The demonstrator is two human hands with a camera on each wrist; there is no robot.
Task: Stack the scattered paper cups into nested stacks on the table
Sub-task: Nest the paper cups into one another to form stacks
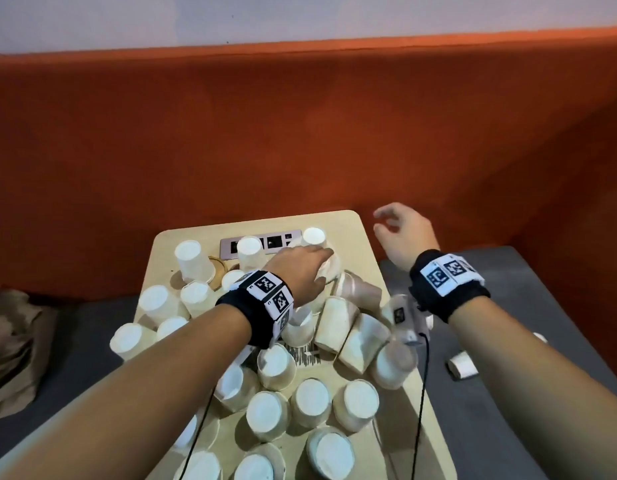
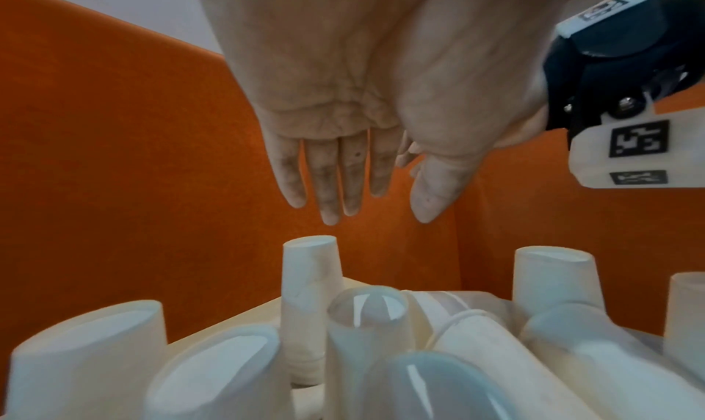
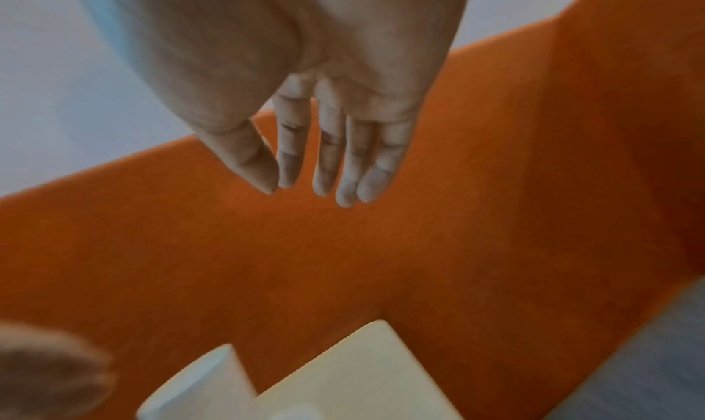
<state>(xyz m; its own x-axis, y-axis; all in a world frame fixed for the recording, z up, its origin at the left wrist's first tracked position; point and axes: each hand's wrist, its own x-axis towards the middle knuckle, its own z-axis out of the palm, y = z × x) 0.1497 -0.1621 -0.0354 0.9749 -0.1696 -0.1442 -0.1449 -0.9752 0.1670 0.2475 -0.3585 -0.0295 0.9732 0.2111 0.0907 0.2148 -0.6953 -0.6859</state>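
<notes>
Many white paper cups point(image 1: 310, 400) crowd a small beige table point(image 1: 355, 233). Most stand upside down; a few lie on their sides point(image 1: 334, 323) right of centre. My left hand point(image 1: 314, 265) reaches across them toward the far side, near an upturned cup point(image 1: 314, 237). In the left wrist view the left hand point(image 2: 374, 215) is flat with straight fingers point(image 2: 328, 194), hovering above a tall upturned cup point(image 2: 309, 291) and holding nothing. My right hand point(image 1: 386, 223) hangs in the air beyond the table's far right corner, fingers relaxed and empty; in the right wrist view the right hand point(image 3: 316, 185) shows the same.
A pinkish socket panel point(image 1: 265, 242) is set into the table's far edge. An orange backrest point(image 1: 300, 133) rises behind, with grey seat cushions point(image 1: 490, 427) on both sides. One cup point(image 1: 463, 365) lies on the right cushion. Brown cloth point(image 1: 13, 341) sits at left.
</notes>
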